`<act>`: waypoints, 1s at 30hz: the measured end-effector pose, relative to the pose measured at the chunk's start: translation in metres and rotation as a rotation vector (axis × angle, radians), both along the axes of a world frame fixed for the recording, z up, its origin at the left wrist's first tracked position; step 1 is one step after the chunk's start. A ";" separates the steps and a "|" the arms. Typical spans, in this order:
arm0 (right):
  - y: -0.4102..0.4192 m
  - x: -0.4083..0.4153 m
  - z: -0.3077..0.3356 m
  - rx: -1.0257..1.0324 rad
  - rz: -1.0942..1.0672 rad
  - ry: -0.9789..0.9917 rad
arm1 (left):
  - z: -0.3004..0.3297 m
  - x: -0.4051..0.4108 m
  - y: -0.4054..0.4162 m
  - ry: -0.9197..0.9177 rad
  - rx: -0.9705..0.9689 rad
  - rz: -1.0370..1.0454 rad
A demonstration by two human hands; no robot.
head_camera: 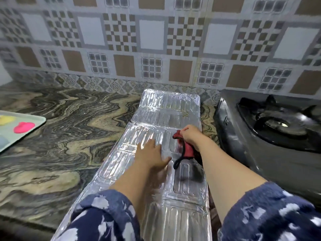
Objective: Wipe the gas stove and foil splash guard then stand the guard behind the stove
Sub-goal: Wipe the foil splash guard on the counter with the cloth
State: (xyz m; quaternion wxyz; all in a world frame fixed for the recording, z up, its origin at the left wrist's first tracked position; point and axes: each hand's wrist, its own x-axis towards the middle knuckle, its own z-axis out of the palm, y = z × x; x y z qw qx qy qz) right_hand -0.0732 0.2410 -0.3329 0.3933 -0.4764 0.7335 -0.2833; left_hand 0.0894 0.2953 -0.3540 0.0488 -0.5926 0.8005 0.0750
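The foil splash guard (156, 129) lay flat on the counter (60, 119), just left of the gas stove (260, 136). On it, the left hand (151, 153) pressed, fingers spread; the right hand (191, 136) clenched a red cloth (186, 148).

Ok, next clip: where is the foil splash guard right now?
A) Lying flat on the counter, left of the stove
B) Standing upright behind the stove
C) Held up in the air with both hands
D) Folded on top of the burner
A: the foil splash guard lies flat on the counter, left of the gas stove, with the left hand pressing it and the right hand holding a red cloth on it.
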 end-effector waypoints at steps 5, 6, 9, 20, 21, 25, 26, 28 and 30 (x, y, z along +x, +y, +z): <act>0.041 0.013 0.025 -0.068 0.169 0.180 | -0.010 -0.011 0.047 0.000 0.081 0.153; 0.049 0.014 0.027 -0.083 0.188 0.166 | -0.013 -0.011 0.055 0.007 0.095 0.181; 0.069 0.014 0.029 -0.104 0.267 0.138 | -0.025 -0.006 0.075 0.033 0.094 0.208; 0.086 0.011 0.040 -0.123 0.442 0.275 | -0.033 0.014 0.097 0.070 0.024 0.153; 0.087 0.011 0.038 -0.132 0.436 0.274 | -0.034 0.017 0.098 0.072 0.026 0.148; 0.084 0.012 0.028 -0.160 0.375 0.244 | -0.033 0.024 0.101 0.091 0.046 0.145; 0.081 0.012 0.026 -0.163 0.357 0.238 | -0.030 0.024 0.101 0.091 0.060 0.147; 0.072 0.014 0.023 -0.164 0.324 0.235 | -0.024 0.023 0.096 0.071 0.051 0.152; 0.059 0.016 0.023 -0.164 0.304 0.234 | -0.017 0.022 0.084 0.058 -0.004 0.170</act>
